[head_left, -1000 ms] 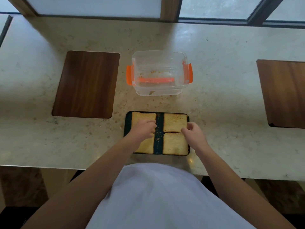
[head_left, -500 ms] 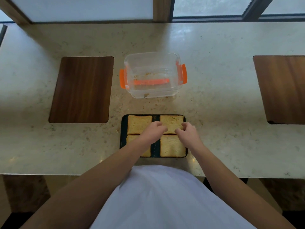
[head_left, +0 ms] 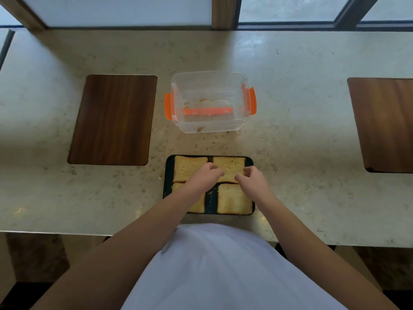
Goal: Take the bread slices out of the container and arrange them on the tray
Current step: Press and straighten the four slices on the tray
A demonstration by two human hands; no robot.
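Observation:
A dark tray (head_left: 168, 175) lies near the counter's front edge with several toasted bread slices flat on it. The far left slice (head_left: 187, 167) and near right slice (head_left: 232, 199) lie untouched. My left forearm covers part of the near left slice (head_left: 197, 205). Both hands meet over the far right slice (head_left: 230, 164): my left hand (head_left: 205, 177) curls its fingers on the slice's left edge, and my right hand (head_left: 252, 180) pinches its right side. Behind the tray stands the clear container (head_left: 210, 128) with orange clips, holding only crumbs.
Two dark wooden boards are set into the pale stone counter, one at the left (head_left: 111, 119) and one at the right edge (head_left: 384, 124). Crumbs are scattered between container and tray. A window frame runs along the back.
My left hand has moved from the left slices across to the far right slice, joining my right hand there. The right hand has shifted slightly inward.

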